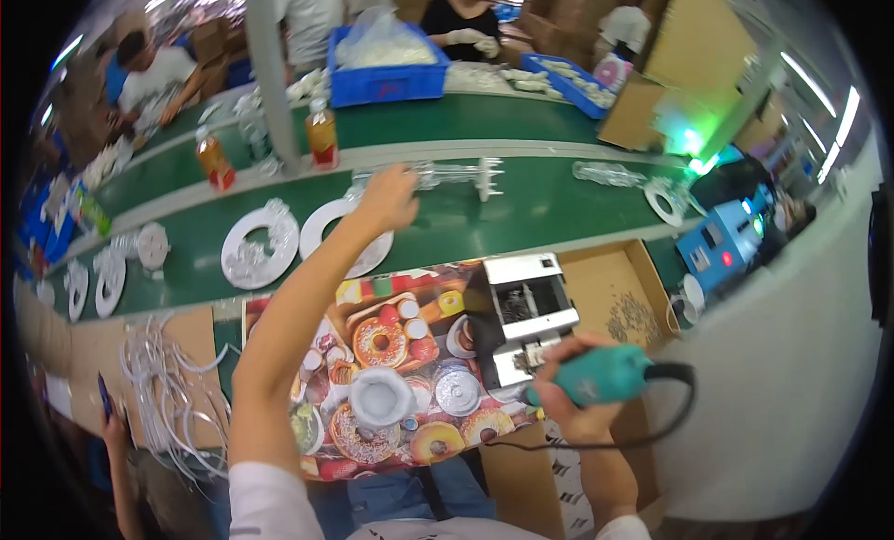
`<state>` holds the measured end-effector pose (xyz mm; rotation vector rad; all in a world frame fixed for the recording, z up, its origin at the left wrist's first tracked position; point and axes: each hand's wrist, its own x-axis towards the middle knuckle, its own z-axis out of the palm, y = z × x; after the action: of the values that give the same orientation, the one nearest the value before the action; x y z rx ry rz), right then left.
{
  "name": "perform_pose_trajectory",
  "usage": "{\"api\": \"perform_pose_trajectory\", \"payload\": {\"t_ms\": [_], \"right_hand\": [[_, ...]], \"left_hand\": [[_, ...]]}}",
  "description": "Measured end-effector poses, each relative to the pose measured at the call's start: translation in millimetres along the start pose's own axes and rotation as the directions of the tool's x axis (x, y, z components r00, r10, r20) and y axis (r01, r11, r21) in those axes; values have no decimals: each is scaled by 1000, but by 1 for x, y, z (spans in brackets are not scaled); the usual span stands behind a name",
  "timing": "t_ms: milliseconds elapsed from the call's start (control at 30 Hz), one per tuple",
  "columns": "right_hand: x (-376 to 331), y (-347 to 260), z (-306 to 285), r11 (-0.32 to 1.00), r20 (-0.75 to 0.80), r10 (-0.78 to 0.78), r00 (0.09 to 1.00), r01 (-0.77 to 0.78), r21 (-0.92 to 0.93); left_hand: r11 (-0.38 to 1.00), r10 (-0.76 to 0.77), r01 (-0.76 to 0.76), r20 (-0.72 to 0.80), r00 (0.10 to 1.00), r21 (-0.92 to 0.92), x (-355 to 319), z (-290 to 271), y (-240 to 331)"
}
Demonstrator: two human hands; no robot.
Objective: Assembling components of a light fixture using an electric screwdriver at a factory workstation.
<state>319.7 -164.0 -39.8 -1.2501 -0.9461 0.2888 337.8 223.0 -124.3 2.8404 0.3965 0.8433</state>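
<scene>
My left hand (389,197) stretches out over the green conveyor belt, its fingers curled round a clear plastic part (442,174) that ends in a white pronged piece (489,179). Below that hand lies a white ring (372,255), partly covered by my forearm. In my right hand (566,391) is a teal electric screwdriver (605,376) with a black cord. Its tip is close to the front of a black and silver screw feeder (529,303); whether they touch I cannot tell.
A food-print mat (372,303) carries a grey bowl (383,398) and a round silver lid (458,392). Right of the feeder, a cardboard tray (596,270) holds small screws. Another white ring (261,270), two bottles, white strips (172,382) and a blue machine (722,245) surround the area. Co-workers sit opposite.
</scene>
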Motion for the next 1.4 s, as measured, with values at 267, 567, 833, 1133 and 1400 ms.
{"api": "perform_pose_trajectory", "payload": {"t_ms": [267,567,833,1133,1400], "right_hand": [[21,-1,16,991,199,-122,972,132,-36],[15,11,39,998,157,-55,986,48,43],[16,-7,48,1000,62,0,998,-1,10],[29,14,46,999,65,-44,997,44,-11],[33,13,45,995,59,-41,997,46,-90]], "left_hand": [[958,-71,105,135,988,-266,-149,-54,109],[972,-225,199,241,944,129,-228,-21,140],[968,-246,237,148,958,81,-224,-25,147],[964,-266,264,105,958,32,-226,-23,147],[981,-194,195,-65,979,4,-236,-36,158]]}}
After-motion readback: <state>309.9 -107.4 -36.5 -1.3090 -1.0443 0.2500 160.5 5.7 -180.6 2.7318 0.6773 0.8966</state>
